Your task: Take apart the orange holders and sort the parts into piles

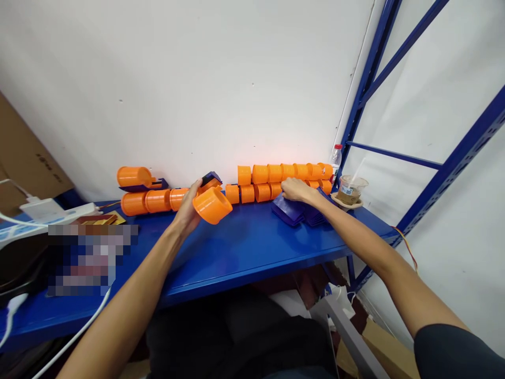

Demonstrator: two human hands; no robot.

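My left hand [191, 206] grips an orange plastic cylinder [212, 205] and holds it tilted just above the blue shelf [244, 247]. A dark blue piece [211, 177] sits behind it. My right hand [295, 190] reaches to the back and rests, fingers curled, on a stack of dark blue flat parts [294, 211]. Whether it grips one I cannot make out. Two rows of orange cylinders [284, 172] lie along the wall behind that hand. More orange cylinders [152, 200] lie in a row at the left.
A plastic cup with a straw [350, 190] and a small bottle [335, 157] stand at the shelf's right end by the blue rack posts [369, 68]. White power strips [43, 210] and cables [74, 337] lie at the left. A cardboard box [23, 158] leans on the wall.
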